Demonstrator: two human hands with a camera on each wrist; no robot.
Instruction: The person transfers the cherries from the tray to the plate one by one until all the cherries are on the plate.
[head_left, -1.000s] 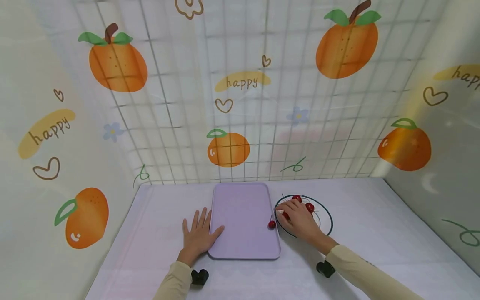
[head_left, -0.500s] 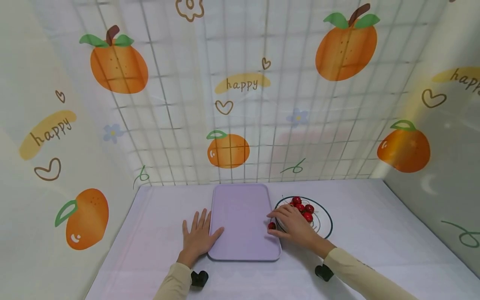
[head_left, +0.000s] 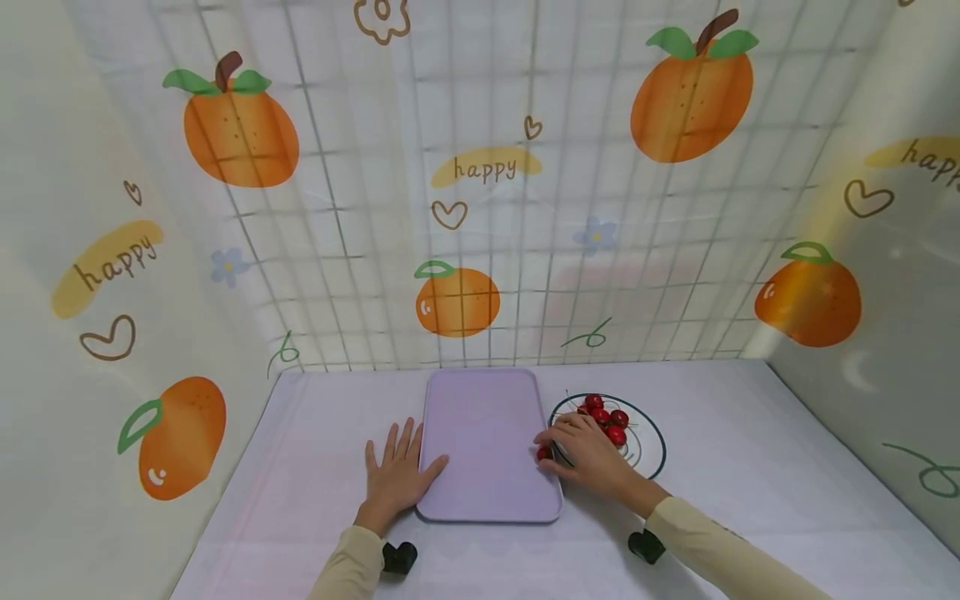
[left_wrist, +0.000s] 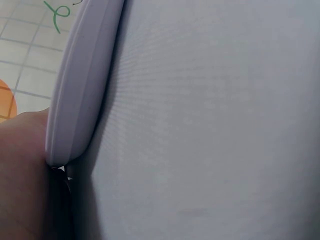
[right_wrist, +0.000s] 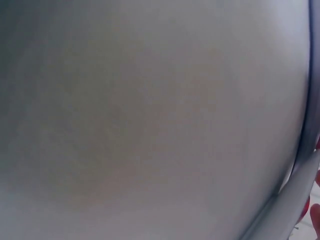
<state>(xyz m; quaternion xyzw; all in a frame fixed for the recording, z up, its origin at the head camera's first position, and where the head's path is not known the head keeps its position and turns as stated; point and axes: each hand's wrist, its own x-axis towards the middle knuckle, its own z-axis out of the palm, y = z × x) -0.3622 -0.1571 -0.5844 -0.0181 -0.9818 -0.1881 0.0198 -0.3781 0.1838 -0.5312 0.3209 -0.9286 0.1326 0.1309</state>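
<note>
In the head view a lilac tray (head_left: 487,450) lies on the table. My left hand (head_left: 396,477) rests at its left edge with fingers spread and straight on the table, the thumb over the rim. The left wrist view shows the tray's side (left_wrist: 82,85) beside part of that hand (left_wrist: 22,180). At the tray's right edge, my right hand (head_left: 592,454) pinches a red cherry (head_left: 543,453) between thumb and fingers, which partly cover it. Behind this hand several more cherries (head_left: 616,435) with stems sit on a dark-rimmed plate (head_left: 664,450).
The white tabletop (head_left: 750,467) extends on both sides of the tray. A dark wrist device shows beneath each wrist. A curtain printed with oranges (head_left: 457,302) and a wire grid stand behind the table.
My right hand has moved left from over the plate's cherries to the single cherry at the tray's edge, and its fingers have closed round it. My left hand stays in place.
</note>
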